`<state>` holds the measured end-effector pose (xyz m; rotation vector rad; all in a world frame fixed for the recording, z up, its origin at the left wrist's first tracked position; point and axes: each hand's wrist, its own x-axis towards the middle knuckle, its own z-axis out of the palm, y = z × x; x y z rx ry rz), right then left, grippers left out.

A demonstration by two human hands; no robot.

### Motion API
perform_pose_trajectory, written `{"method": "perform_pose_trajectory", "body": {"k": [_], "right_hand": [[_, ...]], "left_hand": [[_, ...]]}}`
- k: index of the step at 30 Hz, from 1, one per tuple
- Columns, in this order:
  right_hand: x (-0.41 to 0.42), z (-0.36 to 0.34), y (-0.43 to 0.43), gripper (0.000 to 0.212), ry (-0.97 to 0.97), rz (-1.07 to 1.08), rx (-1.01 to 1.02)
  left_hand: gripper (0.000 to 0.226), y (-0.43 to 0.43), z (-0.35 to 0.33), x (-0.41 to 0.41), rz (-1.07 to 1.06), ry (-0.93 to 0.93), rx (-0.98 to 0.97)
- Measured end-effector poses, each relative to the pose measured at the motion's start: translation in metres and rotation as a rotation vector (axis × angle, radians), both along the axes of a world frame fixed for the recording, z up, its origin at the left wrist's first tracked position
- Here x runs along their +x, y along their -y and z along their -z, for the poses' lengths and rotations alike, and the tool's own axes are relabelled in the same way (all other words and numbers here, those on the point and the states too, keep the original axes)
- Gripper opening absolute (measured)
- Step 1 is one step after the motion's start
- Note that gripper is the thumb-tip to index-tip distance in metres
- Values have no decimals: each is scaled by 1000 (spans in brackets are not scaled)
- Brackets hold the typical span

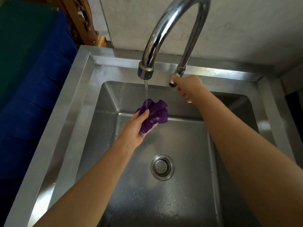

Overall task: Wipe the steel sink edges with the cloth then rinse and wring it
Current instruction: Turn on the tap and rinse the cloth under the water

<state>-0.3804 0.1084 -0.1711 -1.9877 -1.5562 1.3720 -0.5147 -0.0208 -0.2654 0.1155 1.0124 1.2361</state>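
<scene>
The purple cloth (155, 114) is bunched into a wad and held directly under the running stream (146, 94), over the back left of the basin, well above the sink floor. It is gripped from below by the left hand (136, 128), fingers and thumb curled round its lower half, the upper folds left loose to take the water. The right hand (188, 87) is closed about the tap handle (172, 82) at the foot of the tall curved faucet (165, 30). For a good rinse, the wad would best be loosened and turned so that the inner folds are reached, the flow kept gentle so that little is splashed onto the wiped rim; wringing is not yet begun. Around it, droplets are seen on the steel sink (70, 112) and its flat surrounding surface, and a round strainer (162, 167) is set in the floor. Behind, a pale stone-look wall (237, 30); to the left, blue fabric (32, 79) and carved wood (82, 18).
</scene>
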Motion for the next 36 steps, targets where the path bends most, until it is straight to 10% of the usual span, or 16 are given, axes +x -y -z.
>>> {"method": "perform_pose_trajectory", "body": {"k": [10, 20, 25, 30, 36], "right_hand": [[33, 29, 57, 38, -127, 304, 252], [1, 87, 86, 40, -642, 28, -82], [-24, 73, 91, 5, -556, -176, 248], [-41, 73, 81, 31, -141, -136, 312], [-32, 87, 77, 34, -195, -31, 168]], "left_hand": [[35, -6, -3, 8, 38, -22, 22], [27, -12, -12, 2, -71, -51, -128], [21, -21, -15, 0, -98, -418, -208], [34, -19, -14, 12, -160, -567, -255], [22, -7, -9, 11, -143, -580, -88]]}}
